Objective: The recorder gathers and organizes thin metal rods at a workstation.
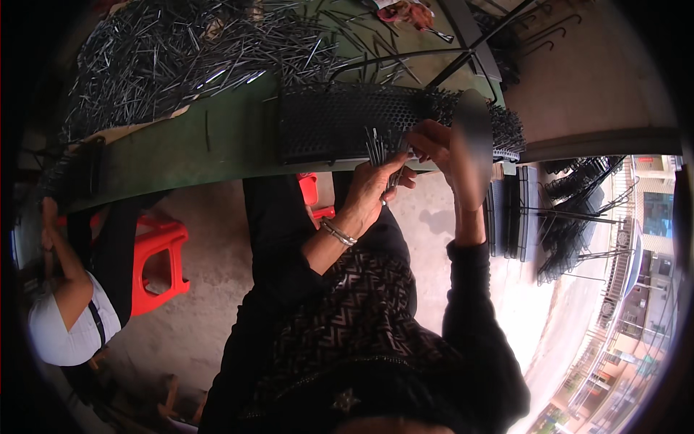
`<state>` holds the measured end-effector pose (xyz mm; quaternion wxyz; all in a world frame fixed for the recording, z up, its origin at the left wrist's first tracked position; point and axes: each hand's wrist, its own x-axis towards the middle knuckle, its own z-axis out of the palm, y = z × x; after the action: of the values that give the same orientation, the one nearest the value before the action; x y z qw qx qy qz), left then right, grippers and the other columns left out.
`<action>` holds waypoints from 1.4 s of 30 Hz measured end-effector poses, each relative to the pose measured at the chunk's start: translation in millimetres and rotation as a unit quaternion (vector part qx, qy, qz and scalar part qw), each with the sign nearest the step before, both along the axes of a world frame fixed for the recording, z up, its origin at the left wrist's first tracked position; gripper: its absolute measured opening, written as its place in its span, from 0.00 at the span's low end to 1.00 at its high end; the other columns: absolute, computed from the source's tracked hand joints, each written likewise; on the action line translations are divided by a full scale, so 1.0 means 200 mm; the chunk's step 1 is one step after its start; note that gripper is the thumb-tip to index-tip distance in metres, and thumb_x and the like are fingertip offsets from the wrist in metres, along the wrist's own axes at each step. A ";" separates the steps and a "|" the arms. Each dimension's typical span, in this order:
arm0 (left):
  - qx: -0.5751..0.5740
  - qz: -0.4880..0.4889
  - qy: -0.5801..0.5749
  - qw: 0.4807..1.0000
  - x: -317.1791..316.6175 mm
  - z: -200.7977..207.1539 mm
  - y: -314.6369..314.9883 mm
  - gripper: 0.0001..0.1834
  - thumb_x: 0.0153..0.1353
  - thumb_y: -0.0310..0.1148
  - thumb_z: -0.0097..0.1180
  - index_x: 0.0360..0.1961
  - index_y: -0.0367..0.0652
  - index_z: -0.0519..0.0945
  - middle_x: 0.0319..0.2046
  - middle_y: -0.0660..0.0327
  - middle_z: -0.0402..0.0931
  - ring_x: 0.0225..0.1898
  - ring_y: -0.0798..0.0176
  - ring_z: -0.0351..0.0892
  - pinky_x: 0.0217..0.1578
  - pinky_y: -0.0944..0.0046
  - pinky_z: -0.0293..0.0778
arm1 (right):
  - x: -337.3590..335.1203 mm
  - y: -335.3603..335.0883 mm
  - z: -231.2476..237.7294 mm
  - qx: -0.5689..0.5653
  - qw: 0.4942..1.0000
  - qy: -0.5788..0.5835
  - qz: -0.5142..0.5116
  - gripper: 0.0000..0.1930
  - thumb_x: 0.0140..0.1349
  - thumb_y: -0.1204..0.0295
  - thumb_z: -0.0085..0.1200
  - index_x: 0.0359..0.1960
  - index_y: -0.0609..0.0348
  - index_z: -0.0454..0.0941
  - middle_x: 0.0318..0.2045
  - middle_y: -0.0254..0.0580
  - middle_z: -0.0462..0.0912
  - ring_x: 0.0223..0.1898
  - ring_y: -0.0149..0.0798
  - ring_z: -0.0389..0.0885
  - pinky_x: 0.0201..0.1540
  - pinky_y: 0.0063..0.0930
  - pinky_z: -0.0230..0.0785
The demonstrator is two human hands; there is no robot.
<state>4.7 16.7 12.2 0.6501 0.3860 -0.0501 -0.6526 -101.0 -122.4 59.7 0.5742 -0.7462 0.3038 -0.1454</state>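
My left hand (pixel 370 189) is closed around a bunch of thin dark metal rods (pixel 375 147), whose ends stick up past the fingers. Just right of it, my right hand (pixel 432 142) has its fingers pinched together. Whatever they hold is too small to make out. Both hands are at the front edge of a black rack (pixel 347 116) full of small round holes. Upright rods (pixel 508 129) crowd the rack's right end. A blurred grey oval shape (pixel 473 123) covers part of my right hand and wrist.
The rack stands on a green table (pixel 231 137), with a big loose heap of rods (pixel 181 50) at the back left. A dark bar (pixel 481 40) slants over the rack. Red stools (pixel 160 264) and a co-worker (pixel 72 318) are at left. Stacked racks (pixel 510 217) stand at right.
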 end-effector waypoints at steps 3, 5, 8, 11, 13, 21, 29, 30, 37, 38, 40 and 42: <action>0.007 -0.007 -0.004 1.000 0.01 0.00 -0.01 0.14 0.63 0.40 0.60 0.43 0.41 0.82 0.30 0.60 0.82 0.31 0.68 0.82 0.18 0.75 0.55 | 0.00 0.00 0.03 0.036 0.999 0.012 -0.012 0.10 0.62 0.66 0.57 0.31 0.62 0.79 0.25 0.33 0.78 0.28 0.25 0.75 0.30 0.21 0.66; 0.014 -0.013 -0.010 1.000 0.02 0.00 -0.01 0.13 0.62 0.39 0.61 0.42 0.41 0.82 0.30 0.60 0.82 0.31 0.68 0.83 0.18 0.76 0.55 | 0.01 -0.01 0.05 0.053 0.998 0.036 -0.015 0.10 0.62 0.67 0.57 0.31 0.62 0.79 0.23 0.33 0.77 0.26 0.26 0.76 0.30 0.21 0.67; 0.026 -0.016 -0.004 1.000 0.02 0.01 -0.01 0.12 0.62 0.38 0.60 0.41 0.41 0.81 0.32 0.59 0.83 0.32 0.67 0.83 0.19 0.76 0.56 | -0.01 -0.03 0.01 0.055 0.998 0.014 0.000 0.10 0.62 0.66 0.58 0.32 0.63 0.79 0.23 0.34 0.78 0.25 0.27 0.77 0.30 0.21 0.68; 0.019 -0.016 -0.001 1.000 0.02 0.02 0.00 0.12 0.62 0.37 0.60 0.42 0.41 0.81 0.35 0.59 0.84 0.36 0.66 0.85 0.19 0.76 0.55 | -0.02 -0.03 0.02 0.062 0.997 0.030 -0.018 0.11 0.62 0.66 0.58 0.32 0.64 0.80 0.24 0.36 0.80 0.26 0.28 0.79 0.30 0.22 0.70; 0.024 -0.025 -0.012 0.999 0.02 0.03 0.00 0.12 0.63 0.37 0.59 0.42 0.41 0.81 0.36 0.58 0.84 0.38 0.66 0.85 0.19 0.75 0.55 | -0.02 -0.03 0.02 0.064 0.997 0.036 -0.021 0.11 0.62 0.66 0.57 0.33 0.64 0.80 0.24 0.37 0.81 0.26 0.29 0.80 0.31 0.22 0.71; -0.007 -0.057 -0.068 0.996 0.03 0.01 0.00 0.16 0.65 0.40 0.58 0.47 0.41 0.80 0.40 0.59 0.84 0.42 0.65 0.85 0.19 0.75 0.53 | -0.05 -0.05 0.04 0.074 0.996 0.054 -0.015 0.09 0.63 0.69 0.56 0.35 0.65 0.80 0.26 0.38 0.82 0.28 0.31 0.83 0.34 0.24 0.77; 0.001 -0.035 -0.021 0.999 0.05 -0.04 -0.03 0.22 0.66 0.49 0.56 0.51 0.43 0.78 0.44 0.59 0.83 0.46 0.63 0.83 0.24 0.73 0.57 | 0.03 -0.14 0.11 -0.269 0.927 -0.016 -0.260 0.07 0.65 0.73 0.53 0.38 0.65 0.79 0.27 0.40 0.84 0.29 0.29 0.84 0.37 0.22 0.76; 0.012 -0.040 -0.003 0.999 0.03 -0.04 -0.04 0.22 0.66 0.49 0.56 0.51 0.43 0.78 0.44 0.59 0.83 0.46 0.63 0.83 0.25 0.73 0.58 | 0.05 -0.15 0.10 -0.326 0.906 -0.017 -0.271 0.07 0.65 0.73 0.52 0.38 0.65 0.79 0.27 0.40 0.84 0.29 0.29 0.84 0.36 0.21 0.75; -0.017 -0.001 0.053 0.998 -0.01 -0.13 -0.05 0.19 0.69 0.43 0.51 0.48 0.37 0.76 0.43 0.51 0.82 0.46 0.56 0.83 0.42 0.61 0.77 | 0.09 -0.26 -0.05 -0.448 0.862 -0.028 -0.234 0.06 0.65 0.74 0.50 0.37 0.61 0.79 0.25 0.39 0.84 0.28 0.30 0.84 0.33 0.22 0.72; -0.017 0.000 0.054 0.998 0.00 -0.14 -0.05 0.19 0.69 0.43 0.51 0.48 0.37 0.76 0.43 0.51 0.82 0.46 0.56 0.83 0.42 0.61 0.77 | 0.10 -0.25 -0.05 -0.450 0.862 -0.012 -0.234 0.06 0.65 0.74 0.49 0.37 0.61 0.79 0.25 0.40 0.84 0.27 0.30 0.84 0.33 0.22 0.72; -0.021 -0.003 0.058 0.998 0.01 -0.16 -0.05 0.19 0.69 0.43 0.51 0.49 0.37 0.76 0.44 0.51 0.82 0.47 0.57 0.83 0.41 0.60 0.77 | 0.11 -0.25 -0.05 -0.441 0.866 -0.004 -0.236 0.06 0.65 0.74 0.49 0.37 0.61 0.79 0.25 0.41 0.84 0.27 0.31 0.84 0.33 0.23 0.72; -0.007 -0.003 0.064 0.998 0.00 -0.13 -0.04 0.19 0.69 0.43 0.51 0.50 0.38 0.76 0.45 0.51 0.81 0.46 0.57 0.83 0.41 0.60 0.77 | 0.11 -0.25 -0.04 -0.432 0.870 0.004 -0.239 0.07 0.65 0.73 0.49 0.38 0.60 0.79 0.24 0.41 0.84 0.27 0.31 0.84 0.33 0.23 0.73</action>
<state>5.4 8.2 -13.5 0.6526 0.3382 -0.0143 -0.6779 -79.2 -172.0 52.2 0.1411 -0.8248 0.3823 -0.3920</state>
